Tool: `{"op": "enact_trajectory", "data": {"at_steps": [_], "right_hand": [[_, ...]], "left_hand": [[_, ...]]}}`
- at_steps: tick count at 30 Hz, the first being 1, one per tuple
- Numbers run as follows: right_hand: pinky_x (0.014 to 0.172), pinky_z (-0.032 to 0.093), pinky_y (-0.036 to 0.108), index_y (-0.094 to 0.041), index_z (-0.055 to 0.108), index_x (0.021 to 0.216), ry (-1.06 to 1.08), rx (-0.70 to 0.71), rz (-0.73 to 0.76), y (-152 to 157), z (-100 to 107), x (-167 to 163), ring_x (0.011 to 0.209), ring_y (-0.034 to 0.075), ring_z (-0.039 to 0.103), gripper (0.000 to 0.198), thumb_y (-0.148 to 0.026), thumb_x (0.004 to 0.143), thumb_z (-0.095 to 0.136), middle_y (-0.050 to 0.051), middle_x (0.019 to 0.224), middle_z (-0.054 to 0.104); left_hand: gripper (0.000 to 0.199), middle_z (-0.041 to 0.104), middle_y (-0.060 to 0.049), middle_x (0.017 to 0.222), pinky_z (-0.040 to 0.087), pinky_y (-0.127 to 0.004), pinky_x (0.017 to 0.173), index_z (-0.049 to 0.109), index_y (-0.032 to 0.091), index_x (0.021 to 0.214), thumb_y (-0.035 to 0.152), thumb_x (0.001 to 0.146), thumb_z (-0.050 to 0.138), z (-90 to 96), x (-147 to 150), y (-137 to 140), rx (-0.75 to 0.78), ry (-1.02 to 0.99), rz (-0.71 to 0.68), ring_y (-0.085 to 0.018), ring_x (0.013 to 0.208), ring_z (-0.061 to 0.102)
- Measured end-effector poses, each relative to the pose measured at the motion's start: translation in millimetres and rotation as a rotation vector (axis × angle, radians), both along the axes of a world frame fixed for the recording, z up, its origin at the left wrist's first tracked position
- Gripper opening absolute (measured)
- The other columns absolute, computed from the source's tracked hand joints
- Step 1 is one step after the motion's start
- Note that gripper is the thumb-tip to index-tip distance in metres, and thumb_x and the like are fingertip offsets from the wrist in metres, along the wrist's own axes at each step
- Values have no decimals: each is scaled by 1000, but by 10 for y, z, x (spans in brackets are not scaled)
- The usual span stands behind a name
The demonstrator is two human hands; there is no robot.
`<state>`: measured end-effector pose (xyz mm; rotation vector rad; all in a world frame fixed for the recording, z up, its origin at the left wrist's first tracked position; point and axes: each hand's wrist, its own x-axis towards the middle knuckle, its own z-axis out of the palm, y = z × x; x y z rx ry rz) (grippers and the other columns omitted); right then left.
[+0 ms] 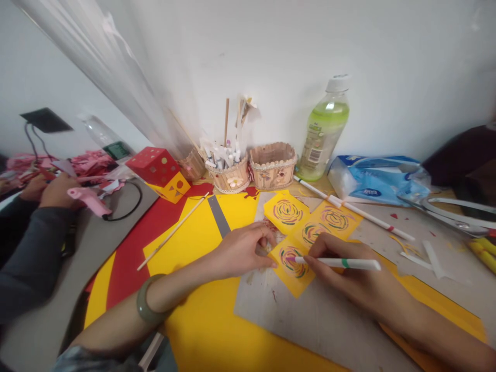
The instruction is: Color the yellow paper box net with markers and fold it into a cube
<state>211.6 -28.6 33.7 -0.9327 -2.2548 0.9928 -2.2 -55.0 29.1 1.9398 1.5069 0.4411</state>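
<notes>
A white marker pen (349, 263) with a green ring is gripped in my right hand (349, 274). Its purple tip touches the front square of a yellow paper cutout (298, 288). Colored dashes form round swirls on the cutout's several squares. My left hand (244, 250), fingers curled, holds the cutout's left edge with the thumb and fingertips. Under the cutout lies a grey board (263, 315). Another white marker (380, 223) with a red ring lies behind, end to end with a further white pen (310, 186).
Yellow card (201, 320) and red card (132, 258) spread leftward, with a wooden stick (174, 230) on top. Behind stand a marker basket (228, 178), another basket (273, 173), a red-yellow box (158, 170), a green bottle (325, 126) and tissues (380, 178). Scissors (457, 214) lie right. Another person's hands (58, 191) work left.
</notes>
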Motion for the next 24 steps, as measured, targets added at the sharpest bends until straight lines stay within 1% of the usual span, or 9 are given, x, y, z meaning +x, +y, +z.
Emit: {"op": "enact_trajectory", "data": {"at_steps": [6,14,18,24], "right_hand": [[44,33,20,-21,47,63,12,-10,-20,7,1,-8,47,9,46,23,-29,84,50,-4,54,52],[43,32,21,-21,44,63,-13,-15,33,17,12,41,47,9,45,21,-24,84,48,-4,53,50],[43,32,20,-21,44,63,-23,-24,46,20,20,41,47,9,44,21,-23,83,47,-4,53,49],[38,26,19,-21,41,61,-7,-49,46,21,38,49,44,8,38,22,-21,82,45,-5,50,44]], "left_hand": [[30,56,3,84,38,-22,63,55,20,87,20,63,73,-24,-2,5,7,-6,-8,-12,72,51],[31,55,3,83,37,-22,63,55,19,87,20,63,74,18,9,2,-13,-6,1,-12,73,50],[29,55,3,83,37,-22,63,55,19,86,20,63,73,-6,0,3,0,-13,-5,-12,72,50],[30,56,3,84,38,-22,62,55,20,87,21,63,73,-32,-5,3,1,-2,4,-12,72,51]]}}
